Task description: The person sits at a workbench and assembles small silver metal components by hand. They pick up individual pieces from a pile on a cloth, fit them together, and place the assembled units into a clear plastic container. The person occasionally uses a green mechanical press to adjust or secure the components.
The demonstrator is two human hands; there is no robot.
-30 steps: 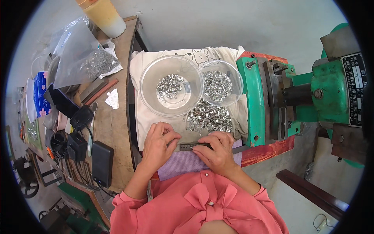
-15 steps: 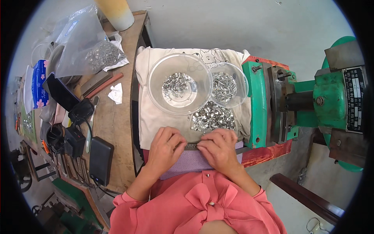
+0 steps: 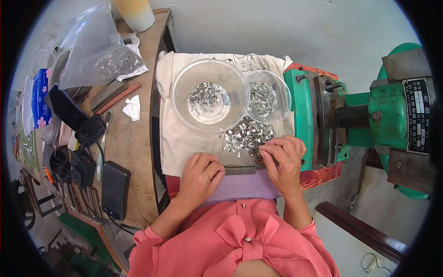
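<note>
A narrow dark metal strip point(image 3: 240, 170) with a row of slots lies near the front edge of the cloth. My left hand point(image 3: 199, 177) is closed on its left end, fingers curled. Farther right, my right hand point(image 3: 284, 160) pinches thumb and fingers together at the right edge of a loose pile of small shiny metal pieces point(image 3: 240, 138); whatever is between the fingertips is too small to make out. Behind the pile stand a large clear round tub point(image 3: 180, 108) with small metal parts in it and a smaller clear tub point(image 3: 287, 104) with thin metal pins.
On my right a green press point(image 3: 392, 113) borders the cloth point(image 3: 173, 143). Purple mesh point(image 3: 226, 191) covers the front edge. The wooden bench point(image 3: 134, 157) at left carries a black power bank point(image 3: 115, 189), cables, a phone point(image 3: 67, 108) and a plastic bag of metal parts point(image 3: 110, 64).
My right hand has left the strip and moved right to the pile's edge, uncovering the strip's right part. My left hand stays at the left end. The whole view has shifted slightly.
</note>
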